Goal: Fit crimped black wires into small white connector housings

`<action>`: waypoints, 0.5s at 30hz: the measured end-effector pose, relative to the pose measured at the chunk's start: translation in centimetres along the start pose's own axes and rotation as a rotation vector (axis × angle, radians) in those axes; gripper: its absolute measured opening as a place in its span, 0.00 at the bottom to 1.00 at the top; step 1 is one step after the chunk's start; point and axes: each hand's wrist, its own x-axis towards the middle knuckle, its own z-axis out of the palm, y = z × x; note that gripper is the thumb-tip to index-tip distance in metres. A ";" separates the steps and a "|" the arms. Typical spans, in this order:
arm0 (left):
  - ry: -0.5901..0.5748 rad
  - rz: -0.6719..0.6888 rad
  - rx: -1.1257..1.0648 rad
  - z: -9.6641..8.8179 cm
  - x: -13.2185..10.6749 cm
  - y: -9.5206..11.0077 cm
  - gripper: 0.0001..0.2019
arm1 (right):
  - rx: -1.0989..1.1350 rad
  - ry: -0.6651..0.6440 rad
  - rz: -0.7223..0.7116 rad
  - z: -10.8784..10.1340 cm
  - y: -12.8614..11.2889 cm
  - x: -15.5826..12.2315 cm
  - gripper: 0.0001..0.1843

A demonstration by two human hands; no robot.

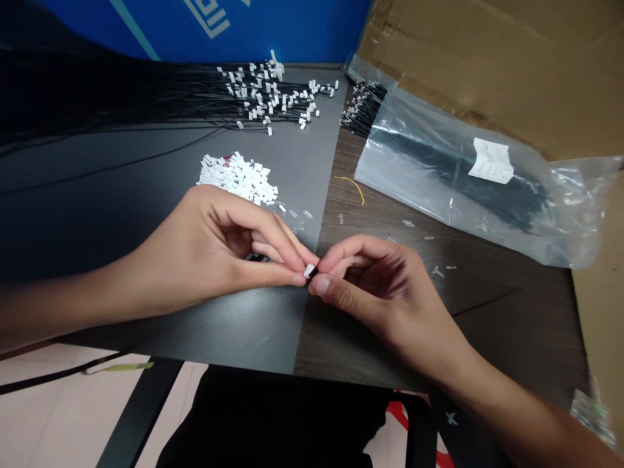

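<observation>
My left hand point(229, 250) pinches a small white plastic connector point(309, 270) between thumb and forefinger, low over the table's middle. My right hand point(375, 279) meets it from the right, its thumb and forefinger pinched on a thin black wire end point(315, 272) at the connector. Both hands hover just above the grey mat point(146, 214). Behind my left hand lies a heap of loose white connectors point(238, 177).
A bundle of black wires fitted with white connectors point(270, 94) fans out at the back. A clear plastic bag of black wires point(468, 175) lies at the right on the dark wood table point(487, 312). Cardboard point(487, 52) and a blue box point(205, 26) stand behind.
</observation>
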 end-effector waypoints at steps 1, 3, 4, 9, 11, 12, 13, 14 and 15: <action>0.001 0.004 0.008 0.0 0.0 0.0 0.08 | -0.007 -0.002 -0.003 0.0 0.0 0.0 0.17; 0.010 0.006 0.023 0.1 0.0 0.2 0.09 | -0.023 -0.005 -0.011 0.0 0.0 0.0 0.17; 0.015 0.009 0.029 0.2 0.0 0.3 0.09 | -0.029 -0.007 -0.015 0.0 0.0 0.0 0.17; 0.012 0.007 0.061 0.3 0.1 0.6 0.09 | -0.058 0.000 -0.023 0.0 0.1 -0.1 0.16; 0.021 0.014 0.080 0.4 -0.1 0.5 0.08 | -0.064 0.007 -0.021 0.0 0.0 -0.1 0.16; 0.026 0.020 0.093 0.4 -0.1 0.5 0.07 | -0.064 0.008 -0.021 0.0 0.0 -0.2 0.16; 0.030 0.025 0.107 0.4 -0.2 0.5 0.07 | -0.061 0.007 -0.023 0.0 0.0 -0.2 0.16; 0.028 0.027 0.117 0.4 -0.3 0.5 0.07 | -0.058 0.005 -0.024 0.0 0.0 -0.2 0.16; 0.026 0.026 0.122 0.4 -0.3 0.5 0.08 | -0.054 0.001 -0.025 0.1 0.0 -0.3 0.16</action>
